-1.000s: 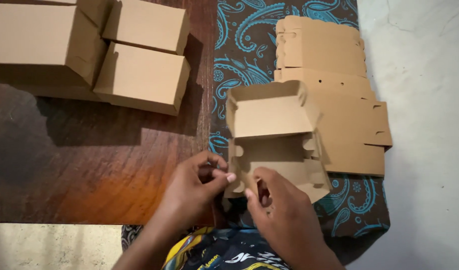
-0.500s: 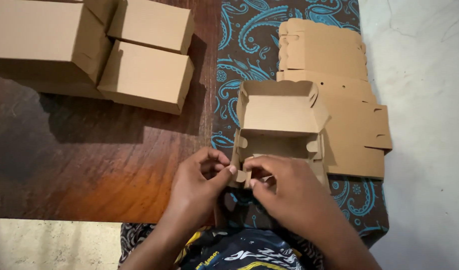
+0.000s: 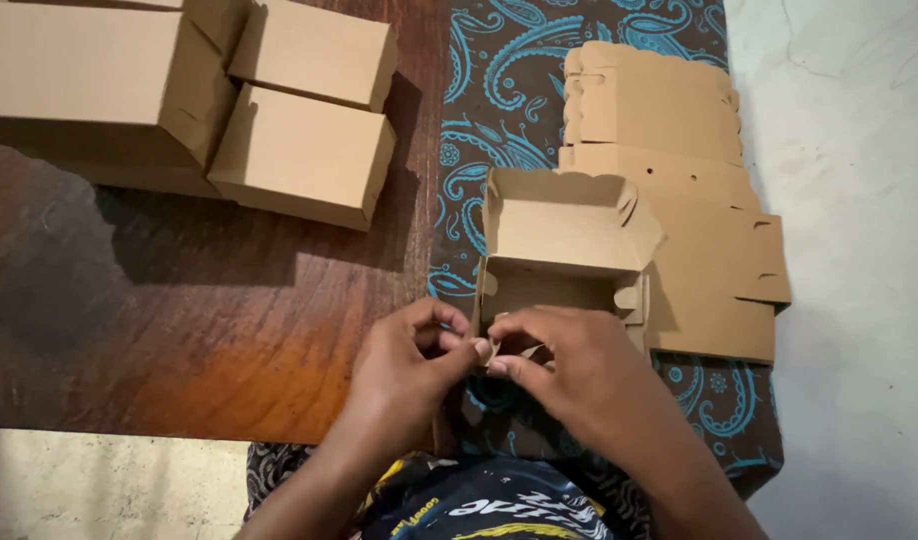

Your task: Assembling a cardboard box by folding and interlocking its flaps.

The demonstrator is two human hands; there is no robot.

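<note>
A half-folded brown cardboard box point(image 3: 564, 235) lies open on a dark cloth with blue paisley print point(image 3: 499, 90), its lid flap standing back. My left hand point(image 3: 404, 370) and my right hand point(image 3: 569, 375) meet at the box's near left corner. Both pinch a small cardboard tab there between thumb and fingers. My right hand covers most of the box's near wall.
A stack of flat, unfolded box blanks point(image 3: 669, 130) lies just right of and behind the open box. Three closed cardboard boxes point(image 3: 304, 155) stand at the far left on the wooden table point(image 3: 179, 330). A pale floor point(image 3: 859, 300) runs along the right.
The box has turned squarer to me and shifted slightly right. Both hands have come together at its near left corner, the right hand moving up from below the box.
</note>
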